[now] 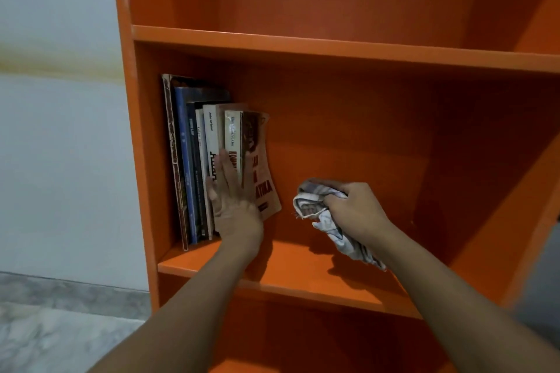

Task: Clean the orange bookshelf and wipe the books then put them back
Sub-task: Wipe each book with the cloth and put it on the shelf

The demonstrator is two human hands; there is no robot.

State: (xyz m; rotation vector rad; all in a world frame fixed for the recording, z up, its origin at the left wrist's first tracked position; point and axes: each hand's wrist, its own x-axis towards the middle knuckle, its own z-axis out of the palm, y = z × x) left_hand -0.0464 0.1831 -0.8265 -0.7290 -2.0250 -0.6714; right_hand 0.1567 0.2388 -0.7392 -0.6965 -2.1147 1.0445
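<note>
Wall (60, 130): pale grey-blue with a faint yellowish band, left of the orange bookshelf (333, 48).

Floor (45, 336): grey marbled tile, at the bookshelf's lower left.

Orange bookshelf: bright orange all over. Left side panel, back and two shelf boards in view.

Books (189, 166): a row standing upright on the bookshelf's middle shelf board (303, 277), packed against its left side panel. From the left: a tall worn brown spine, a blue one, dark ones, then white spines with black lettering.

Left hand (233, 206): fingers straight and together, pressed flat against the white spines at the row's right end. It hides their lower parts.

Beige paperback (266, 188): last in the row, with dark red lettering. Its cover is bowed and curls outward, and the left hand partly covers it.

Cloth (312, 206): crumpled, white with a grey pattern, near the middle of the same compartment. Its tail hangs toward the shelf board; whether it touches the board cannot be told.

Right hand (354, 209): fingers curled tight round the cloth, right of the books and apart from them.
</note>
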